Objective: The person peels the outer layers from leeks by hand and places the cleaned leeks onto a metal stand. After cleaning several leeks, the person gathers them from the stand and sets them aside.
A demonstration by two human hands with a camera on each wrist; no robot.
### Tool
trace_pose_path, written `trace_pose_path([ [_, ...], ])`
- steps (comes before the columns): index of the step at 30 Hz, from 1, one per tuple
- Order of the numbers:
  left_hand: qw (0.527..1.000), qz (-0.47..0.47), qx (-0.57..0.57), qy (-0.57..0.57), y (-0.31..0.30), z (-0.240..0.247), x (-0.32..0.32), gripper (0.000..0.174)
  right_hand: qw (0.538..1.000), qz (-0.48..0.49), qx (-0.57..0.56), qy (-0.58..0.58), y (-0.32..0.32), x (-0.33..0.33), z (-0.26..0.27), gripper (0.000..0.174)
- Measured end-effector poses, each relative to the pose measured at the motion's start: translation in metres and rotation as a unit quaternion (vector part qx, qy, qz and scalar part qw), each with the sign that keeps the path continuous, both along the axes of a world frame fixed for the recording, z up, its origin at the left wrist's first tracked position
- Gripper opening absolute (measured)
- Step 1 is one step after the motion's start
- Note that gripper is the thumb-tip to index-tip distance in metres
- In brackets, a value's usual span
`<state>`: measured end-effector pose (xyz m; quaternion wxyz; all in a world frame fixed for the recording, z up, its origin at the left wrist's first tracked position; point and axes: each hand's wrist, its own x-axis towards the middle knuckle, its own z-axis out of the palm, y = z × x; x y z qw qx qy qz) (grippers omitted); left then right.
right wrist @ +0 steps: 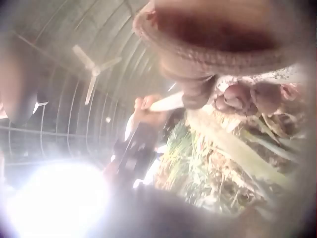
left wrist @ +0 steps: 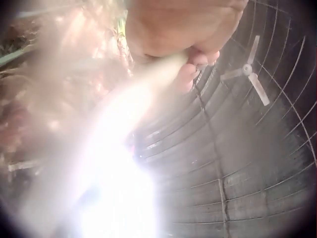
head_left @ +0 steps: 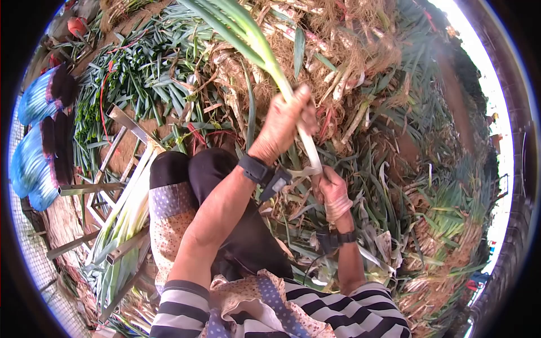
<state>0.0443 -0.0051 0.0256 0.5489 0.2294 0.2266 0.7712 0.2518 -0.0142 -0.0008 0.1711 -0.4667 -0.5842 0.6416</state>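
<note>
At the far left lie two blue bundles, too unclear to identify, then a heap of long green leaves crossed by red string. A metal frame stands by the person's knees, with pale-stemmed green onions lying on it. Next comes the left hand, its fingers curled round the green onion above its white base; that stalk slants over the heap, leaves up and away, white end toward the body. Just right of it, the right hand, a pale fabric band around it, pinches the stalk's lower end, where a loose outer strip hangs. This looks like peeling; to do it well, the left hand should hold firmly without crushing the shaft, while the right pulls a whole sheath steadily along the stalk, so the inner layers neither snap nor bruise. Behind and beyond lie rooted onions, roots tangled and dry, with another onion pile at the right. No brand, label or writing can be read, not even on the black wrist devices.
</note>
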Motion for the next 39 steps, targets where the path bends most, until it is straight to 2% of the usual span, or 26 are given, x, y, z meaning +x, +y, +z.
trace_pose_path([
  [2, 0.998, -0.059, 0.006, 0.011, -0.001, -0.004, 0.013, 0.032, 0.998, 0.009, -0.050, 0.034, 0.006, 0.000, 0.013, 0.019],
  [3, 0.992, -0.072, -0.005, 0.102, -0.004, -0.006, 0.012, 0.036, 0.993, 0.015, -0.099, 0.069, 0.008, 0.001, 0.017, 0.019],
  [5, 0.975, -0.072, 0.055, 0.201, -0.003, -0.008, 0.012, 0.047, 0.992, 0.025, -0.085, 0.091, 0.012, 0.003, 0.023, 0.026],
  [6, 0.978, -0.079, 0.102, 0.162, -0.004, -0.002, 0.013, 0.062, 0.984, 0.049, -0.098, 0.141, 0.012, 0.008, 0.022, 0.030],
  [7, 0.995, -0.056, 0.041, 0.074, -0.002, 0.003, 0.010, 0.069, 0.972, 0.071, -0.112, 0.192, 0.010, 0.012, 0.021, 0.035],
  [9, 0.997, 0.015, 0.077, -0.010, 0.002, 0.010, -0.011, 0.073, 0.976, 0.042, -0.130, 0.168, 0.002, 0.016, 0.019, 0.040],
  [10, 0.995, 0.028, 0.085, -0.047, 0.003, 0.011, -0.017, 0.063, 0.974, 0.037, -0.143, 0.170, -0.004, 0.018, 0.019, 0.040],
  [11, 0.996, 0.045, 0.068, -0.027, 0.003, 0.011, -0.018, 0.054, 0.972, 0.033, -0.159, 0.170, -0.008, 0.019, 0.018, 0.040],
  [13, 0.993, 0.028, 0.057, 0.101, 0.002, 0.002, -0.012, 0.045, 0.971, 0.043, -0.156, 0.175, -0.010, 0.016, 0.015, 0.039],
  [14, 0.998, -0.010, 0.030, 0.061, -0.001, -0.002, 0.001, 0.040, 0.977, 0.043, -0.128, 0.164, -0.010, 0.011, 0.015, 0.040],
  [15, 0.997, -0.025, 0.044, 0.052, -0.002, -0.005, 0.006, 0.039, 0.982, 0.045, -0.097, 0.154, -0.008, 0.008, 0.016, 0.041],
  [17, 0.993, -0.003, 0.035, 0.115, -0.006, -0.011, 0.009, 0.039, 0.986, 0.060, -0.096, 0.122, -0.001, 0.004, 0.014, 0.037],
  [18, 0.974, -0.024, -0.007, 0.223, -0.014, -0.007, 0.014, 0.035, 0.990, 0.031, -0.076, 0.116, -0.002, 0.001, 0.019, 0.033],
  [19, 0.973, -0.091, -0.026, 0.210, -0.021, -0.005, 0.024, 0.029, 0.992, 0.003, -0.056, 0.110, -0.002, -0.002, 0.025, 0.030],
  [22, 0.953, -0.149, -0.023, 0.263, -0.019, -0.008, 0.035, 0.030, 0.992, -0.009, -0.040, 0.121, 0.005, -0.003, 0.028, 0.026],
  [23, 0.950, -0.069, 0.047, 0.301, -0.014, -0.008, 0.027, 0.045, 0.995, -0.005, -0.019, 0.100, 0.008, 0.000, 0.026, 0.027],
  [25, 0.998, -0.001, 0.030, 0.054, -0.004, 0.004, 0.009, 0.060, 0.991, 0.013, -0.022, 0.131, 0.005, 0.005, 0.022, 0.026],
  [27, 0.997, 0.028, 0.072, 0.018, -0.003, 0.014, -0.010, 0.061, 0.997, 0.015, -0.026, 0.076, -0.001, 0.005, 0.015, 0.028],
  [29, 0.994, 0.077, 0.074, -0.012, -0.004, 0.010, -0.021, 0.042, 0.998, 0.047, -0.023, 0.032, -0.005, 0.001, 0.009, 0.031],
  [30, 0.994, 0.079, 0.068, -0.018, -0.005, 0.008, -0.023, 0.040, 0.991, 0.049, 0.123, 0.025, -0.003, -0.004, -0.009, 0.031],
  [31, 0.994, 0.082, 0.063, -0.024, -0.006, 0.006, -0.025, 0.039, 0.962, 0.050, 0.268, 0.020, 0.000, -0.010, -0.028, 0.033],
  [33, 0.995, 0.075, 0.065, -0.016, -0.006, 0.005, -0.031, 0.036, 0.965, 0.051, 0.258, -0.015, 0.013, -0.011, -0.036, 0.053],
  [35, 0.995, 0.089, 0.020, 0.036, -0.006, 0.004, -0.030, 0.034, 0.892, 0.028, 0.450, -0.039, 0.032, -0.028, -0.020, 0.067],
  [37, 0.994, 0.090, 0.041, 0.036, -0.005, 0.006, -0.026, 0.034, 0.878, 0.023, 0.476, -0.041, 0.038, -0.051, 0.018, 0.077],
  [38, 0.993, 0.105, 0.009, 0.044, -0.006, 0.011, -0.024, 0.034, 0.860, 0.046, 0.504, -0.056, 0.042, -0.062, 0.031, 0.076],
  [39, 0.991, 0.122, -0.022, 0.052, -0.006, 0.014, -0.022, 0.034, 0.816, 0.075, 0.569, -0.074, 0.045, -0.073, 0.045, 0.066],
])
